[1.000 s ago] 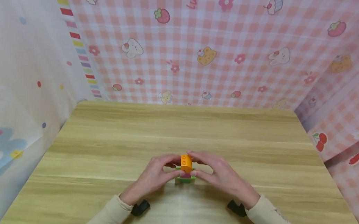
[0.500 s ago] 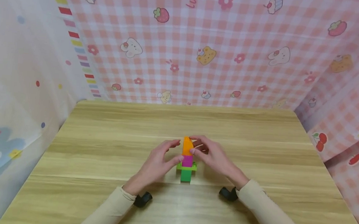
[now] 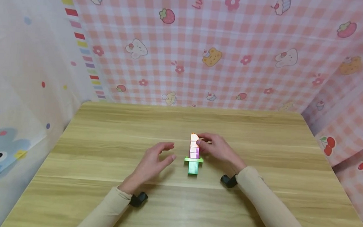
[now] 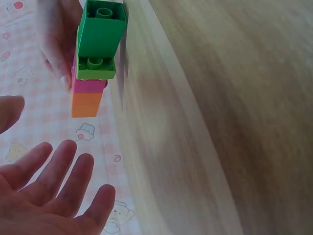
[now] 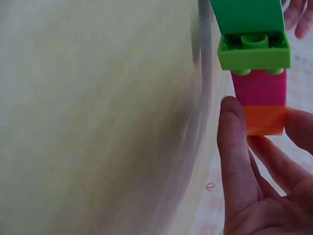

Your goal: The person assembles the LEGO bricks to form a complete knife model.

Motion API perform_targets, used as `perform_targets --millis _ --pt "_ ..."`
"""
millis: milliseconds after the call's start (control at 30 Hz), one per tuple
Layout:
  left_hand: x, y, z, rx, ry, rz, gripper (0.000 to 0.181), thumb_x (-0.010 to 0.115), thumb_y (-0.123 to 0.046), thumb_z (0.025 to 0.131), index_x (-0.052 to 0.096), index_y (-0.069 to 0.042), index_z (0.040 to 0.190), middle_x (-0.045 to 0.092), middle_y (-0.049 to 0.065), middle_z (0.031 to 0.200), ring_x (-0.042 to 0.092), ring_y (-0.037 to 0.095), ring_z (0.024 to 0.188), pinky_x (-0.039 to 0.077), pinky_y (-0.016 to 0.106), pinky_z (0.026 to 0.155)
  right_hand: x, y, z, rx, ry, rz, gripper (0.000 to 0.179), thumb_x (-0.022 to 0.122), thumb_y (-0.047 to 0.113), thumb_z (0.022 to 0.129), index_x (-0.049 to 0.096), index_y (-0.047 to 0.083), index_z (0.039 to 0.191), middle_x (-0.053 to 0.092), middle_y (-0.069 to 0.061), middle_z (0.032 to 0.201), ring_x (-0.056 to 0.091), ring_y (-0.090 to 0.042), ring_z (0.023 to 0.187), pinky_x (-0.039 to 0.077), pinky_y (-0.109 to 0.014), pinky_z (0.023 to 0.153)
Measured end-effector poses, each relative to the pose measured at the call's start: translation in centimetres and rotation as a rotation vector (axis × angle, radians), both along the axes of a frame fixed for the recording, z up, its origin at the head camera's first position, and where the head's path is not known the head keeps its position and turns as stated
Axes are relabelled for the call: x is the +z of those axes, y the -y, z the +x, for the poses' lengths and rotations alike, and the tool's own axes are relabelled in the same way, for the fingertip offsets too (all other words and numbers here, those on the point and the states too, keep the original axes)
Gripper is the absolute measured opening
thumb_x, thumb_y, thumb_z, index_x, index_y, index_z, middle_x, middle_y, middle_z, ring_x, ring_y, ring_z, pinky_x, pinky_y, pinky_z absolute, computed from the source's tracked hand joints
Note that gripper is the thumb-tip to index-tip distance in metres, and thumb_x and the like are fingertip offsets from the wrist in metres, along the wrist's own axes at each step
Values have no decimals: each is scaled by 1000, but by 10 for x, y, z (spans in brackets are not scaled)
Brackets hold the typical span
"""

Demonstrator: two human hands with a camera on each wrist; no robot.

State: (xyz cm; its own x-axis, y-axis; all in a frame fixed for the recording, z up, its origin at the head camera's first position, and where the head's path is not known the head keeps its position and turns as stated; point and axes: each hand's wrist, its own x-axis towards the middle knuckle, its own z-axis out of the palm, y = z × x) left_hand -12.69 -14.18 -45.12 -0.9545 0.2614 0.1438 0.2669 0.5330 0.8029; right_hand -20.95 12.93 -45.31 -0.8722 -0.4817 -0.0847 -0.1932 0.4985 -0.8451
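Observation:
A sword-shaped stack of toy building bricks (image 3: 194, 153) points away from me near the middle of the table. Its near end is a dark green brick (image 4: 101, 39), followed by a lime crosspiece (image 5: 255, 58), magenta bricks (image 5: 261, 88) and an orange tip (image 5: 264, 120). Glare washes out the far half in the head view. My right hand (image 3: 219, 148) pinches the orange end between thumb and fingers. To the left of the stack, my left hand (image 3: 152, 163) is apart from it, fingers spread and holding nothing. Whether the stack touches the table is hard to tell.
The wooden table (image 3: 110, 129) runs back to a pink checked cloth (image 3: 247, 37). Another patterned cloth hangs on the right, and a white one (image 3: 17, 63) on the left. Each wrist carries a black camera mount (image 3: 228, 180).
My left hand has let go and drawn off to the left. The right hand keeps hold of the orange end, and the stack has tipped from upright to pointing away from me.

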Motion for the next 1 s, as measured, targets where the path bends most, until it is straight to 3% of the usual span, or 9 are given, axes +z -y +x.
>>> perform_targets --millis 200,367,1000 --pt "0 0 1 -6 52 -24 47 71 -24 100 59 -6 142 63 10 140 57 29 131 46 51 110 -2 2 -7 13 148 -60 52 61 27 106 53 -7 144 67 -20 122 73 -23 94 62 -37 85" --pt "0 0 1 -9 43 -27 46 70 -23 100 59 -4 141 63 11 140 57 30 131 47 51 110 -3 3 -9 -2 240 -92 53 61 23 105 49 -10 146 66 -23 127 72 -25 97 62 -37 88" --pt "-1 4 1 9 30 -23 46 72 -22 99 60 -5 140 63 10 140 57 31 130 46 53 110 -4 5 -11 -23 259 -72 54 61 24 105 49 -10 145 65 -23 129 72 -25 97 62 -37 87"
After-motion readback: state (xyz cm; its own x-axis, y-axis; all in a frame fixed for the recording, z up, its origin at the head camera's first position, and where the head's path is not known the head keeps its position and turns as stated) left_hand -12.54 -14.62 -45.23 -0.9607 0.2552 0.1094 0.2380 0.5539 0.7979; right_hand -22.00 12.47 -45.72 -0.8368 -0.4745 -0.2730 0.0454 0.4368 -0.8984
